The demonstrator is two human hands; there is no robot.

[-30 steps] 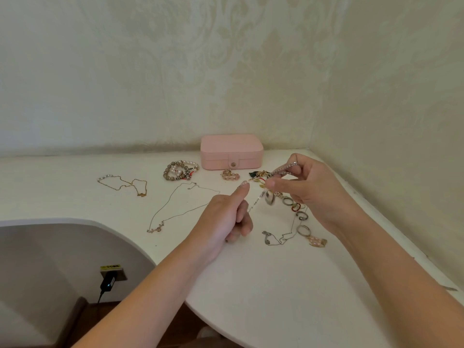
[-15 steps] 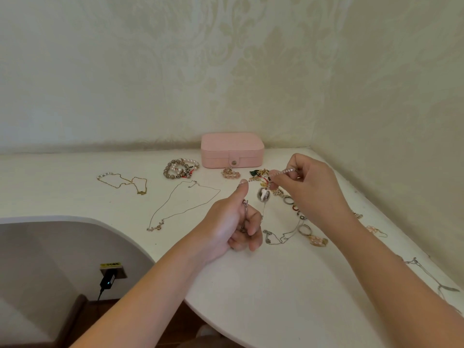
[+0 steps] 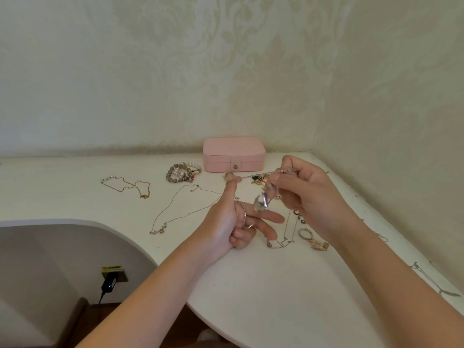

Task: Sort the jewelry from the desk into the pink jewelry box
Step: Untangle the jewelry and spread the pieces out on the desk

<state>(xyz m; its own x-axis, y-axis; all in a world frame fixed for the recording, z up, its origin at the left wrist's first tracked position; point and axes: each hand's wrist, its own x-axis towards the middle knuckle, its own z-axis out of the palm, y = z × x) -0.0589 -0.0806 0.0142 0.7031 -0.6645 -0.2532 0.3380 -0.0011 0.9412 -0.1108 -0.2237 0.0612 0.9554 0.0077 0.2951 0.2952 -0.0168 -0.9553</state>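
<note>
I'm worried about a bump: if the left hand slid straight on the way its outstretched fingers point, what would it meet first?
Probably the right hand, which pinches a chain whose clear pendant hangs close to the left hand. Depth is unclear.

The pink jewelry box (image 3: pixel 234 154) looks matt, the white desk (image 3: pixel 251 285) smooth, the beaded bracelets (image 3: pixel 183 172) glossy.

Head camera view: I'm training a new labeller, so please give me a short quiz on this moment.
1. True or false: the pink jewelry box stands open.
2. What does the right hand pinch? A a ring; B a sparkly chain; C a pearl.
3. Fill in: the bead bracelets lie on the desk to the box's ___ in the picture.
Key: 1 false; 2 B; 3 left.
</note>
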